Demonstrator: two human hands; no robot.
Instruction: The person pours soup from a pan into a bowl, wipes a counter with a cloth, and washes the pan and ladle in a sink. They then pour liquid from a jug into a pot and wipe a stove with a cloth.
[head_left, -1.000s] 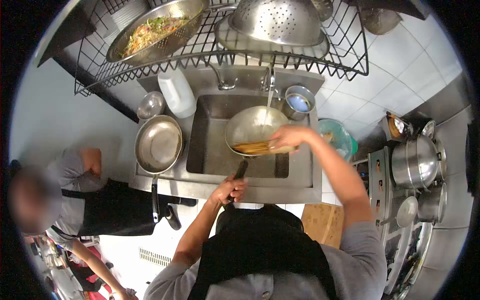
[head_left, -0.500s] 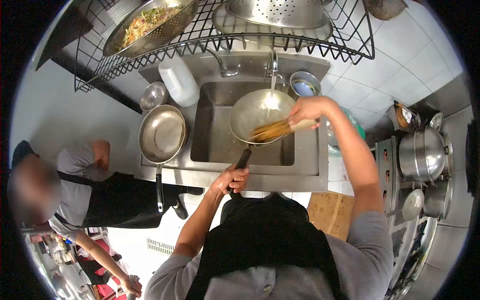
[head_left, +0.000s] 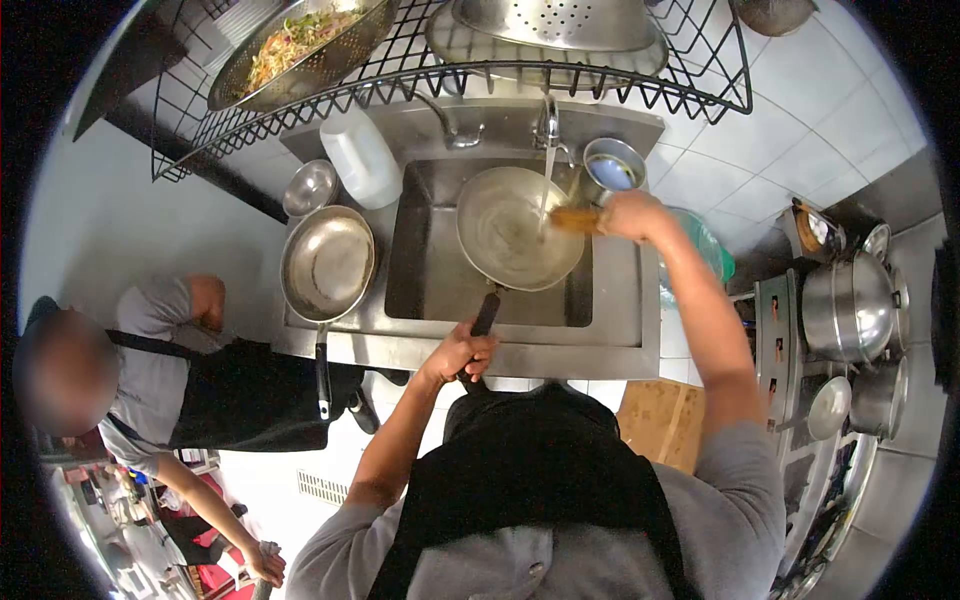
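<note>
A wide metal pan (head_left: 510, 245) with a black handle is over the sink basin (head_left: 430, 290), and water from the tap (head_left: 547, 125) runs into it. Wrapped round the pan's handle is my left hand (head_left: 463, 355). My right hand (head_left: 632, 216) grips a wooden-bristled brush (head_left: 576, 220), whose tip is at the pan's right side, close to the stream. Cloudy water lies in the pan. Just behind my right hand stands a metal pot (head_left: 613, 168) with liquid in it.
Left of the basin are a frying pan (head_left: 328, 265), a small bowl (head_left: 311, 188) and a white jug (head_left: 362, 160). A wire rack (head_left: 400, 80) with colanders hangs above. A co-worker (head_left: 240, 395) stands at the left. Pots (head_left: 835, 310) sit on the right.
My right hand and the brush have moved up from the pan's near edge to its right side. The pan has shifted slightly, while my left hand keeps its hold.
</note>
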